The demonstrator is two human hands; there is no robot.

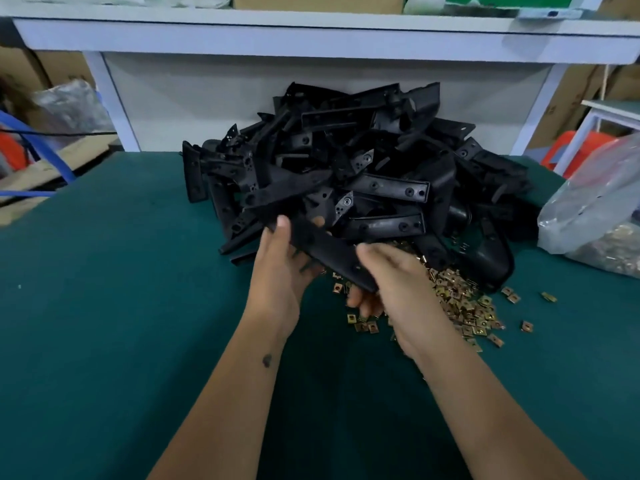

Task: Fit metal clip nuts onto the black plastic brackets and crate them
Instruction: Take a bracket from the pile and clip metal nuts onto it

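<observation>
A long black plastic bracket [327,249] slants between both hands just in front of a big heap of black brackets [363,168]. My left hand [282,268] grips its upper left end, thumb on top. My right hand [391,282] holds the lower right end, fingers curled under it; whether it also holds a clip nut is hidden. A pile of brass-coloured metal clip nuts [464,306] lies on the green table [121,306] beneath and to the right of my right hand.
A clear plastic bag [599,209] holding more metal parts sits at the table's right edge. A white shelf frame [311,36] stands behind the heap. Cardboard boxes and blue straps [41,150] lie off the table to the left. No crate is in view.
</observation>
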